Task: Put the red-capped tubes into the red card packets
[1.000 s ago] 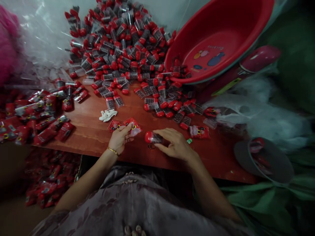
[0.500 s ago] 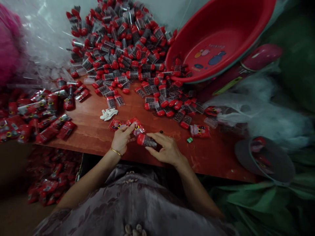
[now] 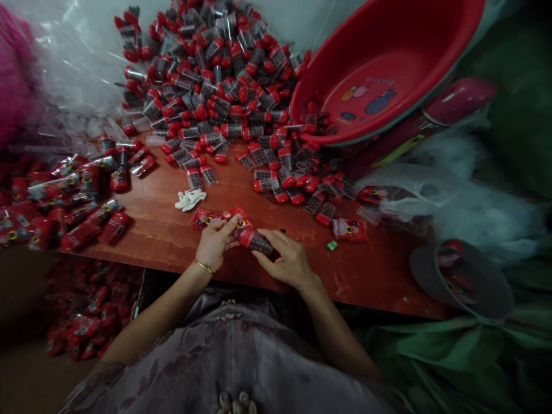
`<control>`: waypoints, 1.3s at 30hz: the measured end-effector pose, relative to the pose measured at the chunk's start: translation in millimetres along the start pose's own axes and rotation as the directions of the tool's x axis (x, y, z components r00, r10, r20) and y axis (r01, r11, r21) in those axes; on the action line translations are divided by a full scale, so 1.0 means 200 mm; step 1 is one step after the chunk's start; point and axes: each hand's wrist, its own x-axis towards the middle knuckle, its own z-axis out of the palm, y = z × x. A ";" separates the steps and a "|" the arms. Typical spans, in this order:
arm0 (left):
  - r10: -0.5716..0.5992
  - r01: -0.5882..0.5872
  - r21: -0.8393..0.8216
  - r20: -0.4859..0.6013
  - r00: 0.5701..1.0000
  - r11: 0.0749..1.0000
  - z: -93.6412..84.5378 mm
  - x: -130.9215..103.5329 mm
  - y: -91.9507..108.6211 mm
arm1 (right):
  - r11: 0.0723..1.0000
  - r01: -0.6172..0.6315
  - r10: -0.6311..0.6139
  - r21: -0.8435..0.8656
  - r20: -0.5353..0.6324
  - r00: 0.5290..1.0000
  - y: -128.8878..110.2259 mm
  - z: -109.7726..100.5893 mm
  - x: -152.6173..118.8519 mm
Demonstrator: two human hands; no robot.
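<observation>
Just above the table's near edge, my left hand [image 3: 214,242] pinches a red printed plastic wrapper [image 3: 235,215]. A clear tube with a red cap and dark contents [image 3: 260,243] points cap-first into that wrapper. My right hand [image 3: 287,256] grips the tube's dark end between thumb and fingers. The cap is partly covered by the wrapper. Another flat red wrapper [image 3: 202,218] lies on the table behind my left hand, partly hidden by it. A crumpled white cloth-like piece [image 3: 190,199] rests farther back.
A large pile of red-capped tubes [image 3: 207,86] covers the back of the table [image 3: 150,230]. Filled red packets [image 3: 81,213] lie at left, with more below the edge. A red basin [image 3: 409,46] leans at back right. A grey bin [image 3: 466,282] stands at right, near plastic bags [image 3: 474,213].
My right hand has moved slightly left with the tube, whose red cap has gone into the wrapper. My left hand has barely moved.
</observation>
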 end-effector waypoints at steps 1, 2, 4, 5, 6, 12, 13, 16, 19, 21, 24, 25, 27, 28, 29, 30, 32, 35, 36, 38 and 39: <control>0.014 -0.014 -0.002 0.003 1.000 1.000 0.00 0.00 0.00 | 1.000 -0.010 0.010 -0.008 -0.021 1.000 0.00 0.01 0.00; 0.028 -0.028 -0.001 0.011 1.000 1.000 0.00 0.00 -0.01 | 1.000 -0.021 0.020 -0.015 -0.041 0.999 -0.01 0.01 0.00; 0.045 -0.045 0.008 0.030 0.999 0.999 0.01 -0.01 -0.02 | 0.999 -0.035 0.035 -0.010 -0.060 0.998 -0.01 0.02 0.00; 0.042 -0.043 0.012 0.040 0.998 0.999 0.01 -0.01 -0.02 | 0.999 -0.038 0.037 -0.001 -0.058 0.998 -0.01 0.02 -0.01; 0.032 -0.033 0.016 0.051 0.998 0.999 0.02 -0.01 -0.02 | 0.999 -0.037 0.037 0.010 -0.051 0.998 -0.01 0.02 -0.01; -0.020 0.020 -0.012 0.039 0.999 1.000 0.02 -0.02 -0.04 | 0.998 -0.057 0.058 0.027 -0.049 0.997 -0.02 0.03 0.00; -0.014 0.015 -0.024 0.028 0.999 1.000 0.02 -0.02 -0.04 | 0.997 -0.066 0.067 0.032 -0.056 0.996 -0.03 0.04 0.00; -0.003 0.003 -0.065 0.001 1.000 0.998 0.02 -0.03 -0.06 | 0.991 -0.104 0.108 0.081 -0.054 0.993 -0.04 0.06 0.00; -0.012 0.012 -0.080 0.004 1.000 0.997 0.04 -0.05 -0.10 | 0.984 -0.142 0.149 0.107 -0.069 0.986 -0.05 0.10 0.00; 0.007 -0.005 -0.076 0.026 1.000 0.997 0.05 -0.06 -0.13 | 0.987 -0.146 0.154 0.063 -0.130 0.980 -0.07 0.12 0.01; 0.095 -0.092 -0.057 0.064 0.993 0.994 0.06 -0.07 -0.14 | 0.992 -0.126 0.125 0.007 -0.200 0.972 -0.08 0.14 0.03; 0.130 -0.128 -0.040 0.074 0.989 0.991 0.05 -0.06 -0.13 | 0.993 -0.117 0.117 0.011 -0.204 0.972 -0.09 0.14 0.04; 0.187 -0.188 -0.001 0.083 0.979 0.982 0.05 -0.05 -0.11 | 0.994 -0.099 0.104 0.033 -0.199 0.974 -0.09 0.13 0.06; 0.204 -0.205 0.008 0.085 0.975 0.979 0.05 -0.04 -0.09 | 0.995 -0.093 0.100 0.044 -0.193 0.976 -0.10 0.13 0.06; 0.212 -0.214 0.004 0.085 0.974 0.977 0.05 -0.03 -0.08 | 0.995 -0.089 0.097 0.052 -0.186 0.978 -0.10 0.13 0.07; 0.213 -0.213 -0.008 0.083 0.974 0.977 0.05 -0.02 -0.06 | 0.994 -0.088 0.098 0.061 -0.177 0.979 -0.11 0.13 0.08; 0.195 -0.193 -0.030 0.069 0.978 0.981 0.05 -0.01 -0.04 | 0.991 -0.099 0.112 0.091 -0.159 0.981 -0.12 0.13 0.10; 0.152 -0.148 -0.066 0.051 0.987 0.987 0.06 -0.01 -0.02 | 0.978 -0.125 0.146 0.167 -0.121 0.982 -0.14 0.14 0.12; 0.149 -0.143 -0.092 0.052 0.988 0.985 0.06 -0.01 -0.02 | 0.973 -0.127 0.150 0.193 -0.109 0.983 -0.14 0.14 0.12; 0.145 -0.136 -0.160 0.044 0.988 0.978 0.06 -0.02 -0.02 | 0.964 -0.126 0.153 0.232 -0.103 0.983 -0.15 0.16 0.12; 0.132 -0.123 -0.188 0.036 0.991 0.974 0.06 -0.02 -0.02 | 0.960 -0.125 0.157 0.252 -0.111 0.981 -0.15 0.17 0.12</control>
